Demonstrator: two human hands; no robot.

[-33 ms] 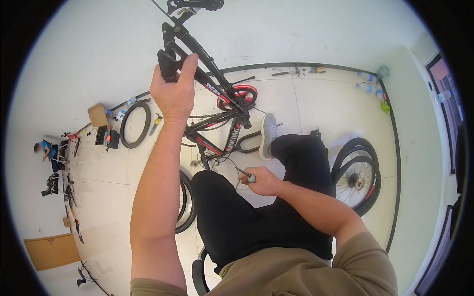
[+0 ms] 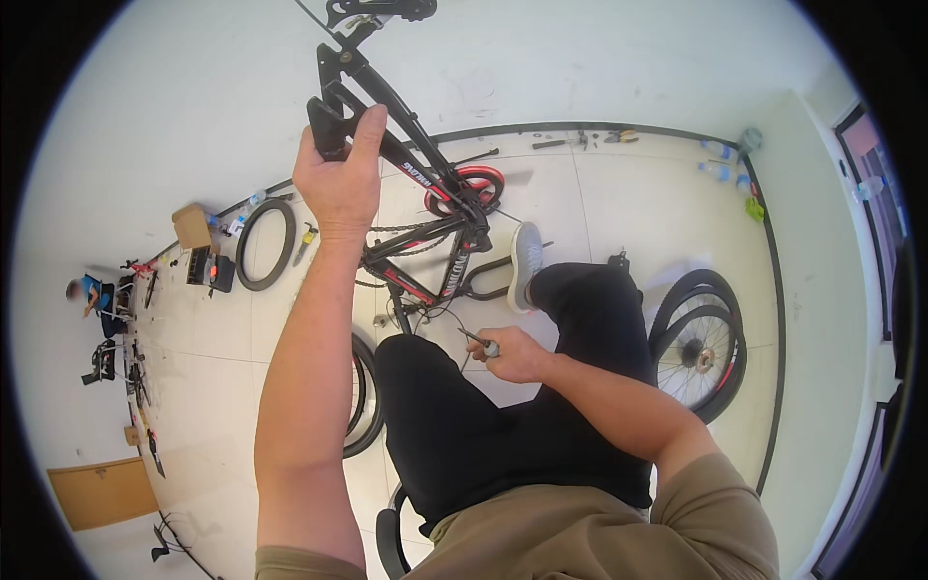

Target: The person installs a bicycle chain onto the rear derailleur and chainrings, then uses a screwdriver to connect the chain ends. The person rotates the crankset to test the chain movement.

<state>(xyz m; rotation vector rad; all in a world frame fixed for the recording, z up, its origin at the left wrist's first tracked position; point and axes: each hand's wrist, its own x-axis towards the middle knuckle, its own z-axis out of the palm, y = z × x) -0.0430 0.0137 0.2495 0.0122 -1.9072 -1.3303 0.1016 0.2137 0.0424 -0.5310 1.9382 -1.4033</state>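
Note:
A black bicycle frame (image 2: 414, 172) with red and white markings stands tilted in front of me, its upper end near the wall. My left hand (image 2: 338, 193) is closed round a black forked part of the frame at the upper left, thumb along its side. Low down, above my lap, my right hand (image 2: 522, 356) grips a screwdriver (image 2: 491, 348) by its grey handle. Its shaft points up and left, near thin cables (image 2: 443, 317) at the lower part of the bike. The chain (image 2: 416, 248) hangs beside the frame. My palms and some fingers are hidden.
Two spoked wheels (image 2: 710, 309) lie at my right; a tyre (image 2: 266, 245) leans at the left. Along the far wall lie a hammer (image 2: 561, 144), pliers (image 2: 621, 137) and bottles (image 2: 715, 171). A cardboard box (image 2: 191, 226) stands left. Another person (image 2: 89, 293) sits at the far left.

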